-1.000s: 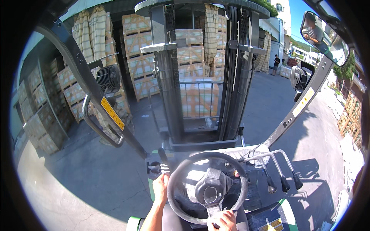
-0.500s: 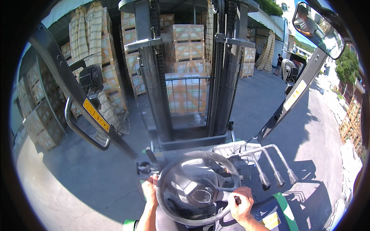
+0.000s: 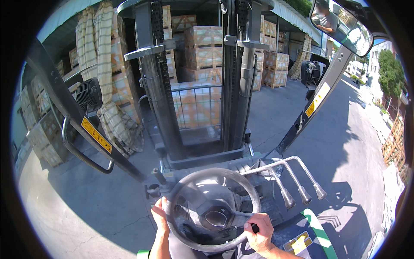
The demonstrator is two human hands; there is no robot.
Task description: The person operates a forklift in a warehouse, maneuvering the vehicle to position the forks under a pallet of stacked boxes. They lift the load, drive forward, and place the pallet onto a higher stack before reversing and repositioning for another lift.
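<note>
A dark steering wheel (image 3: 214, 172) stands in front of me, on a forklift. My right hand (image 3: 261, 236) is closed around the black spinner knob (image 3: 255, 228) at the wheel's lower right. At the left side of the rim, my left hand (image 3: 160, 216) is closed on the wheel, its fingers partly hidden by the rim. Just beyond that hand is a short dark lever (image 3: 159, 176) on the dash. Right of the wheel rise several bent metal levers with dark grips (image 3: 305, 197), and neither hand touches them. Beneath the wheel my legs partly show.
Ahead stands the forklift mast (image 3: 156, 86), with a wood-framed crate (image 3: 198, 103) seen through it. Stacked crates (image 3: 202, 58) fill an open shed behind. A striped curtain (image 3: 103, 52) hangs at left. A mirror (image 3: 343, 26) is at upper right, and wooden pallets (image 3: 393, 146) lean along the right side.
The mast, wheel and hands sit further left in view. More stacked crates show right of the mast, and the distant person is no longer visible. Both hands keep their places on the wheel.
</note>
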